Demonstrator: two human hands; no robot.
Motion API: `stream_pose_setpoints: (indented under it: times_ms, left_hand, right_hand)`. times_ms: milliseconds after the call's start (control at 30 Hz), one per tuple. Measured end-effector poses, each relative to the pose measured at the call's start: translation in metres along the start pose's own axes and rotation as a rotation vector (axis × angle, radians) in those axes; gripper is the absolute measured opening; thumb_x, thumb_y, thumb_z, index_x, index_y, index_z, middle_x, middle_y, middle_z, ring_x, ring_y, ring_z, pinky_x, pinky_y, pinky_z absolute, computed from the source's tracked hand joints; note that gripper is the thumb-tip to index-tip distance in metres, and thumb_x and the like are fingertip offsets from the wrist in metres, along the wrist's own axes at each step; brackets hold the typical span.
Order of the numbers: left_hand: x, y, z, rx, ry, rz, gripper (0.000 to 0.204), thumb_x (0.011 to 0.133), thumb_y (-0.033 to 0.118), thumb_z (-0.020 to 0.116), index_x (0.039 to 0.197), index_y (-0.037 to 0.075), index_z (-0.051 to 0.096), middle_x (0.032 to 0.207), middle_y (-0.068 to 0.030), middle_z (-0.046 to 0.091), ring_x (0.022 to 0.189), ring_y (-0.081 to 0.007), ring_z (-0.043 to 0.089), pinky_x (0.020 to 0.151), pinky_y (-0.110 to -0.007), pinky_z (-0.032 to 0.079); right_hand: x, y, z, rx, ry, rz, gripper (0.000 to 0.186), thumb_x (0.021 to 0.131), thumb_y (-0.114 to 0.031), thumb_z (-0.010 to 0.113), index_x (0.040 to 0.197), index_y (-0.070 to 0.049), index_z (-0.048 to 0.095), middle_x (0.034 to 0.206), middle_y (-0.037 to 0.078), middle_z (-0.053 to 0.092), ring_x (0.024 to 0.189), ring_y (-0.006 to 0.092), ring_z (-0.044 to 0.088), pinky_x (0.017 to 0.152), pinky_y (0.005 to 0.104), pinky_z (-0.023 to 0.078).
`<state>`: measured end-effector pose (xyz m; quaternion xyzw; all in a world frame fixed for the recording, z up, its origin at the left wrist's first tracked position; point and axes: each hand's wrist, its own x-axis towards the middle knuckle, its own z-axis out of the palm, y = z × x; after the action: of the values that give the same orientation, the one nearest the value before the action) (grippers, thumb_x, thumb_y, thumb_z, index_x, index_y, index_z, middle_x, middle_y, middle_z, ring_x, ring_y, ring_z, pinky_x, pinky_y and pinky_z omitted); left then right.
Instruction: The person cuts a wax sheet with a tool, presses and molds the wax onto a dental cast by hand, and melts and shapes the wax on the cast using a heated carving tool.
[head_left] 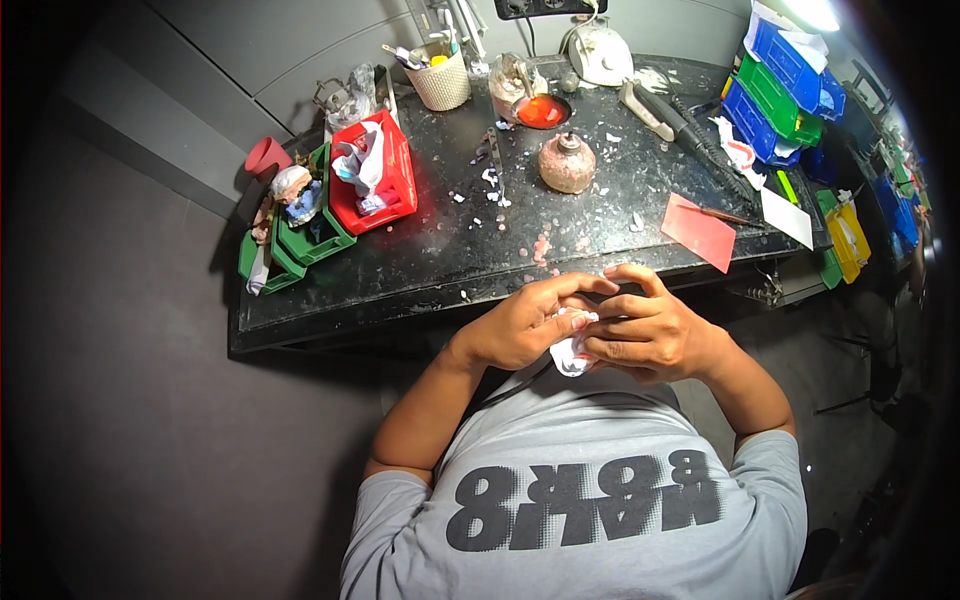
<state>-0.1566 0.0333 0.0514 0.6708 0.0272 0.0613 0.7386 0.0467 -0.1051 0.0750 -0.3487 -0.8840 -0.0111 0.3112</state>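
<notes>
A small white dental cast (pixel 571 358) with reddish bits on it is held between both hands, just past the near edge of the bench. My left hand (pixel 515 325) grips it from the left, thumb pressed on its top. From the right, my right hand (pixel 648 332) closes its bent fingers over the same piece. Much of the cast is hidden behind the fingers. On the bench beyond my right hand lies a pink wax sheet (pixel 697 235), with a thin-handled tool (pixel 730 216) across its upper edge.
A pinkish, round spirit burner (pixel 567 165) stands mid-bench (pixel 440 255) among white and pink scraps. Behind it sits a dish of red wax (pixel 543 111). At left are a red bin (pixel 400 175) and green bins (pixel 318 243); at right, stacked blue and green bins (pixel 775 95).
</notes>
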Motion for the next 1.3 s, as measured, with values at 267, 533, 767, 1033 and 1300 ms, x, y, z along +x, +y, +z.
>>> stream_pose_setpoints:
  times_ms: [267,533,767,1033,1300]
  left_hand:
    - [-0.004,-0.002,0.001,-0.083,0.128,0.169,0.048,0.110,0.017,0.050,0.151,-0.005,0.038,0.138,-0.0199,0.060,0.126,-0.0216,0.062,0.105,-0.037,0.052]
    - [0.002,-0.003,0.048,-0.607,0.263,0.186,0.056,0.111,0.023,0.046,0.157,-0.003,0.028,0.147,-0.0185,0.052,0.132,-0.0261,0.058,0.113,-0.047,0.047]
    - [0.007,-0.022,0.042,-0.513,0.417,0.178,0.052,0.114,0.028,0.040,0.156,0.001,0.028,0.150,-0.0194,0.048,0.132,-0.0284,0.058,0.112,-0.049,0.047]
    - [-0.008,-0.016,0.025,-0.579,0.200,0.082,0.056,0.114,0.035,0.036,0.157,-0.001,0.028,0.142,-0.0219,0.057,0.120,-0.0317,0.067,0.102,-0.048,0.056]
    - [-0.007,-0.019,0.027,-0.594,0.159,0.087,0.060,0.113,0.040,0.037,0.156,-0.001,0.029,0.133,-0.0192,0.061,0.113,-0.0310,0.069,0.095,-0.046,0.058]
  right_hand:
    - [0.003,-0.007,-0.006,-0.140,0.093,0.050,0.023,0.081,-0.017,0.083,0.101,-0.008,0.077,0.099,0.002,0.075,0.102,0.0202,0.068,0.104,0.0516,0.046]
    - [0.014,-0.011,0.000,-0.451,0.201,0.243,0.029,0.077,-0.020,0.082,0.102,-0.010,0.072,0.092,0.000,0.067,0.095,0.0189,0.065,0.101,0.0474,0.042]
    - [0.018,-0.014,-0.005,-0.362,0.134,0.345,0.042,0.074,-0.024,0.087,0.111,-0.013,0.071,0.121,0.006,0.068,0.111,0.0253,0.061,0.102,0.0496,0.042]
    - [0.009,-0.008,-0.024,-0.014,0.171,0.407,0.045,0.073,-0.023,0.092,0.113,-0.012,0.074,0.134,0.010,0.066,0.115,0.0325,0.060,0.098,0.0454,0.047]
    - [0.010,-0.009,-0.014,0.014,0.131,0.358,0.026,0.076,-0.019,0.089,0.095,-0.010,0.074,0.105,0.001,0.070,0.104,0.0265,0.060,0.096,0.0449,0.045]
